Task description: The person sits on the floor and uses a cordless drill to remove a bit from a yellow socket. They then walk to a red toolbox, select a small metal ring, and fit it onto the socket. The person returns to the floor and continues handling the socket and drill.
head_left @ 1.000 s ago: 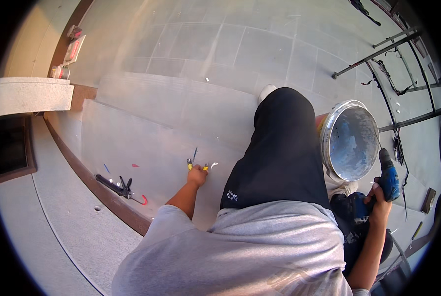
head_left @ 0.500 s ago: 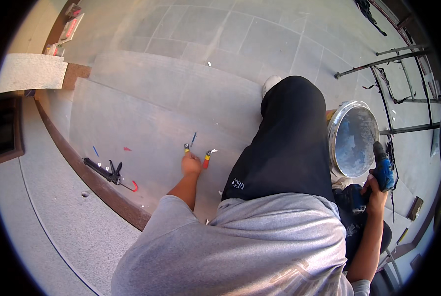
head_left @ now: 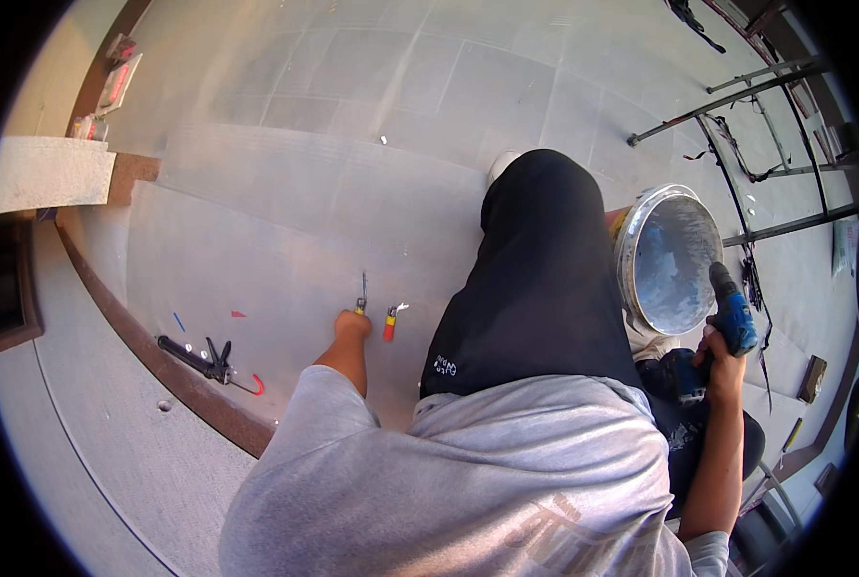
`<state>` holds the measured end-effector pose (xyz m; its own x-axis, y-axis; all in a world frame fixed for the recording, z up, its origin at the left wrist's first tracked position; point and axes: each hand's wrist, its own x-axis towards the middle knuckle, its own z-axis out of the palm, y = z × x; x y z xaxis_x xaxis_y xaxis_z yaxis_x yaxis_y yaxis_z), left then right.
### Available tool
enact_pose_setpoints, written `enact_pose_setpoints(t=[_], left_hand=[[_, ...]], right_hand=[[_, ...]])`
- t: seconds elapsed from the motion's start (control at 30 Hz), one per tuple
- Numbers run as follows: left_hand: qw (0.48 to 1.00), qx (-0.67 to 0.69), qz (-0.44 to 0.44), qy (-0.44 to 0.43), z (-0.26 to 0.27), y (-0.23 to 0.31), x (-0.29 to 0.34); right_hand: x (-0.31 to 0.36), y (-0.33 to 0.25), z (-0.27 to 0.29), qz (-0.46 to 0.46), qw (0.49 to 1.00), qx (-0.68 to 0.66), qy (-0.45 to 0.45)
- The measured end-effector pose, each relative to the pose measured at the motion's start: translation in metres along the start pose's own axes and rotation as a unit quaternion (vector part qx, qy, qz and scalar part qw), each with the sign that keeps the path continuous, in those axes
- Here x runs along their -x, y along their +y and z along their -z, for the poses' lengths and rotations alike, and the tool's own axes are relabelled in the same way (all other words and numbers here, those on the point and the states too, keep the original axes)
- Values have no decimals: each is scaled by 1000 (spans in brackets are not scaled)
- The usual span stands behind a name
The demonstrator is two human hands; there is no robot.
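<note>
My left hand [head_left: 352, 325] is down at the floor, its fingers closed round a small tool [head_left: 360, 306] with a yellow band and a metallic end; its exact kind is unclear. Just beyond that end lies a thin, bluish shaft like a bit [head_left: 364, 283]. To the right of the hand is a red-and-yellow handled tool [head_left: 390, 324] with a pale tip. A blue cordless drill [head_left: 734, 322] is gripped by my right hand [head_left: 723, 363], its chuck pointing forward beside the rim of a bucket [head_left: 629, 264] smeared with grey-white residue.
A black caulking gun [head_left: 199, 361] with a red hook lies left, by the brown curved border [head_left: 160, 370]. Metal frame legs [head_left: 785, 231] and dark straps [head_left: 751, 274] are at right. A brown block [head_left: 812, 379] sits far right. Small scraps dot the grey floor [head_left: 256, 212].
My view has shifted, so the floor things and bucket appear lower or further left. My left hand still has the small tool, its end now lined up with the thin shaft. The right keeps the drill.
</note>
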<state>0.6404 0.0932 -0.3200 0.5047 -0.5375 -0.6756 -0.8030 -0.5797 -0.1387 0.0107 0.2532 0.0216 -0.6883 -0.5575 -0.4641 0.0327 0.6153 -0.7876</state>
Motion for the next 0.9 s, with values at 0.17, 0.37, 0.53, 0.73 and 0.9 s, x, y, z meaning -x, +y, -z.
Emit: enact_pose_setpoints(t=[0.17,0.37,0.53,0.73,0.9], left_hand=[[999,-30,-42,10,10,24,22],[869,493,-32,-31,21,70,8],[753,576,-314,-54,160,210,117],[554,572,-573,-191,254,341,283],[534,354,-756,-136,233,406,402]], right_hand=[[-5,9,13,8,1000,-11,3],[-2,-5,21,26,999,-19,-10],[10,-22,25,75,996,-46,-11],[27,-44,29,103,989,-101,-9],[39,-43,47,127,987,-100,12]])
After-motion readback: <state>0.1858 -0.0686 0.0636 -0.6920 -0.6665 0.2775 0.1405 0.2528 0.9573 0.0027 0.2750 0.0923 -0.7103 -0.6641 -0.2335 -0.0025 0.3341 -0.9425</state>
